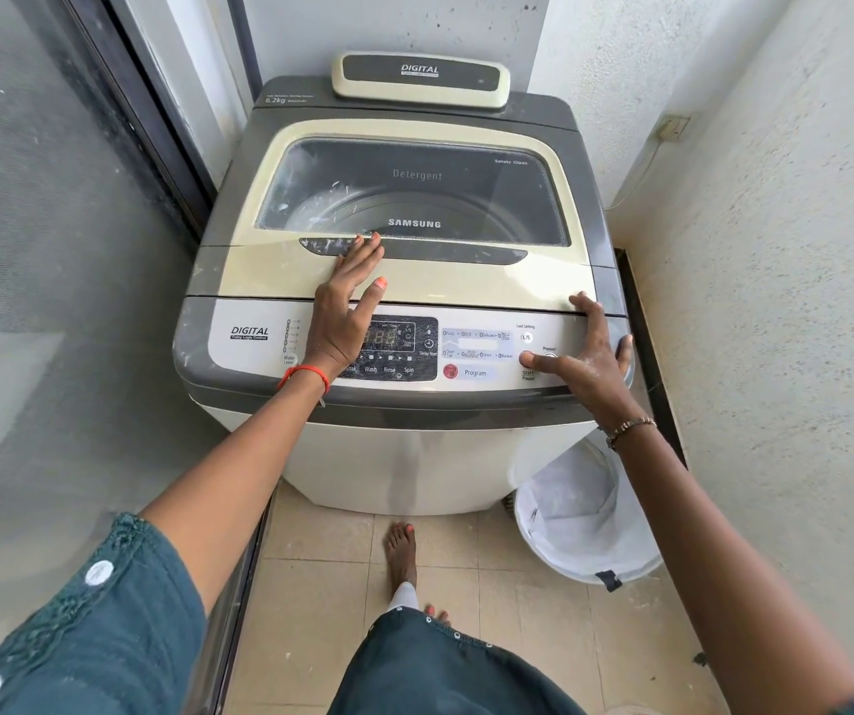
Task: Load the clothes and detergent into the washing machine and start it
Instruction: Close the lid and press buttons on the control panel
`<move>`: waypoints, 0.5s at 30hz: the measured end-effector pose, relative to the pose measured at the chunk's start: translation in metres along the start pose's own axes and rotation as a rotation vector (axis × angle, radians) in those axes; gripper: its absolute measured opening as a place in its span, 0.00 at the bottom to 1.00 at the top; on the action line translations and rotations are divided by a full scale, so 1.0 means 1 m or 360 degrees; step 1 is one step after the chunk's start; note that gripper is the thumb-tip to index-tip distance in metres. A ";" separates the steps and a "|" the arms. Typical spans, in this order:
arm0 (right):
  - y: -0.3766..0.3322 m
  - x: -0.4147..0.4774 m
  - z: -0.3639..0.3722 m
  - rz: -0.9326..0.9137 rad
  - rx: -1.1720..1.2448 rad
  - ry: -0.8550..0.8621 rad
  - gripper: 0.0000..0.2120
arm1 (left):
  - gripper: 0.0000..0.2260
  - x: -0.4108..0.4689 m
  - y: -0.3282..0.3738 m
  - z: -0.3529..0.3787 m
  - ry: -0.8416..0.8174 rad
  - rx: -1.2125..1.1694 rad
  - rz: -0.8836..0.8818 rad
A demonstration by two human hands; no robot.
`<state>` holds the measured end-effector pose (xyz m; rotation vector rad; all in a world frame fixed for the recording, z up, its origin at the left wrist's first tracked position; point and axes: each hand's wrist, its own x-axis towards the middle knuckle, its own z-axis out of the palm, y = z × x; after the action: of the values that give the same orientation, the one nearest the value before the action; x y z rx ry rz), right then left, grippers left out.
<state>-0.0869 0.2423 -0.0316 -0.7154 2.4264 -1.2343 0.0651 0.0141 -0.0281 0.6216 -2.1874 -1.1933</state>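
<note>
A top-loading washing machine (404, 456) stands before me with its cream lid (445, 283) down; the dark glass window shows the drum, and no clothes can be made out through it. My left hand (345, 307) lies flat on the lid, fingertips at the dark lid handle (440, 250). My right hand (587, 361) rests on the right end of the control panel (476, 353), thumb on the Start/Pause button (527, 359). The panel's display looks unlit. No detergent container is in view.
A white laundry basket (587, 528), apparently empty, sits on the tiled floor to the machine's right. A glass sliding door (53, 250) runs along the left, a rough wall (775, 250) along the right. My bare foot (401, 554) stands on the tiles in front.
</note>
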 end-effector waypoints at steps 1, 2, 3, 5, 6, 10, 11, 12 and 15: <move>0.000 0.000 0.000 0.0001 0.0003 -0.0001 0.41 | 0.22 0.000 0.000 0.000 0.0001 0.0001 0.0000; 0.001 0.000 0.000 0.0001 0.0004 0.0000 0.41 | 0.22 0.000 0.000 0.000 0.0002 0.0000 -0.0001; 0.001 0.001 0.001 0.0001 0.0004 0.0006 0.41 | 0.22 0.000 0.000 0.000 0.0003 -0.0002 -0.0002; 0.002 0.001 0.001 -0.0002 0.0008 0.0015 0.40 | 0.22 0.000 0.000 0.000 0.0003 -0.0001 0.0002; 0.001 0.001 0.001 -0.0007 0.0007 0.0009 0.41 | 0.22 0.000 0.000 0.000 0.0002 0.0002 0.0006; 0.000 0.000 0.000 -0.0019 -0.0002 -0.0020 0.41 | 0.22 0.001 0.000 0.000 0.0005 0.0006 0.0012; 0.001 0.000 0.000 -0.0022 -0.0001 -0.0024 0.41 | 0.22 0.000 0.000 0.001 0.0004 0.0006 0.0011; 0.001 0.000 0.000 -0.0026 0.0002 -0.0025 0.41 | 0.22 0.000 0.000 0.001 0.0003 0.0005 0.0012; 0.003 0.000 -0.001 -0.0046 0.0009 -0.0029 0.41 | 0.22 0.000 0.000 0.001 0.0006 -0.0002 0.0012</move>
<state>-0.0883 0.2443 -0.0333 -0.7594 2.4048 -1.2397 0.0645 0.0141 -0.0286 0.6139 -2.1842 -1.1882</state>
